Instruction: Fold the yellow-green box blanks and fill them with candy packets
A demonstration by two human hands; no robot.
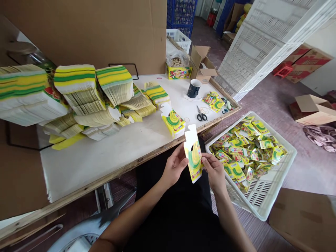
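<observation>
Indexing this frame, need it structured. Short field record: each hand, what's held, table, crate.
left hand: grips left edge of yellow-green carton
right hand: pinches its right edge
held: top flaps open, over the lap
table: white table, stacks of flat cartons, folded carton, scissors, dark mug
crate: white crate on the right, full of sachets

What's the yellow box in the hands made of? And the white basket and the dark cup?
The yellow box, held in the left hand and right hand, looks like thin glossy printed card, with flat cut flaps. The white basket looks like moulded plastic, with slotted walls. The dark cup is probably glazed ceramic: smooth, shiny.
</observation>
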